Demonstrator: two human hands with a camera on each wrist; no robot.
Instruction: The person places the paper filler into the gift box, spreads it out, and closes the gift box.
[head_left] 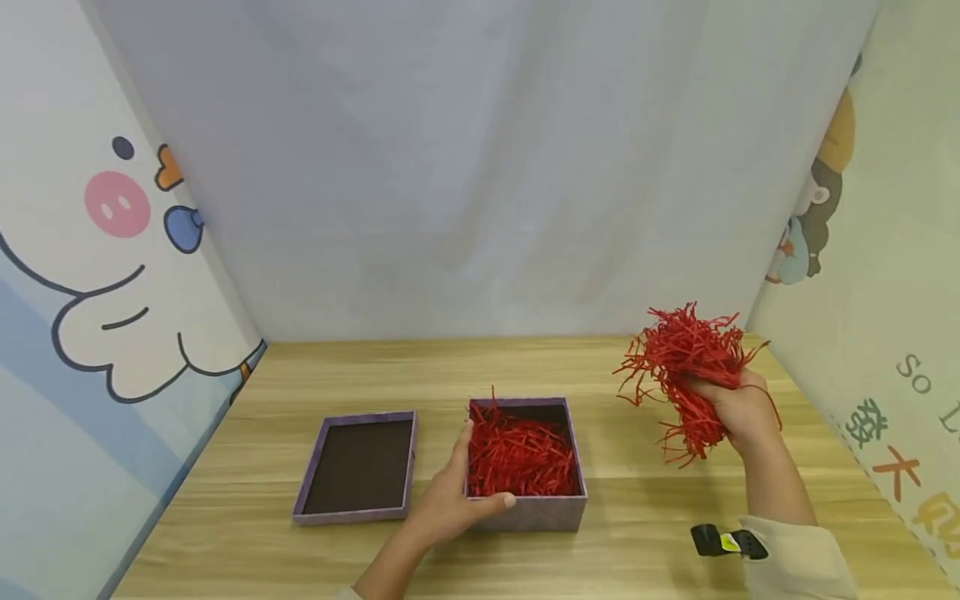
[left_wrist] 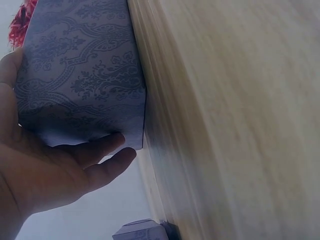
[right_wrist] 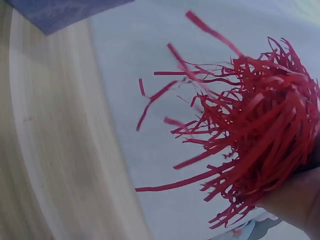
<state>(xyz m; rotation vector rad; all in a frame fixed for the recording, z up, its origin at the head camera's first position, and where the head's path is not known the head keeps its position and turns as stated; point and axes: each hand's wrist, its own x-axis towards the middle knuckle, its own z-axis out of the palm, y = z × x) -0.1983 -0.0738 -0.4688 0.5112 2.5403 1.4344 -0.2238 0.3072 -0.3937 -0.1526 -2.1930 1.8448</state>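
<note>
An open box [head_left: 528,514] with purple patterned sides stands on the table, with red shredded paper [head_left: 517,458] inside. My left hand [head_left: 448,498] holds the box at its near left corner, thumb along the front rim and fingers against the left side. The left wrist view shows that hand [left_wrist: 60,162] close along the patterned wall [left_wrist: 85,70]. Off to the right, my right hand [head_left: 742,412] grips a big bunch of red shredded paper [head_left: 686,354] above the table. Loose strands of the bunch [right_wrist: 270,125] stick out in the right wrist view, hiding most of the fingers.
Left of the box, a purple-edged lid [head_left: 360,467] lies with its dark inside facing up. The wood-grain table [head_left: 630,508] ends at a pale curtain [head_left: 487,208] behind. Printed panels flank it on both sides. A black strap [head_left: 727,542] sits at my right sleeve.
</note>
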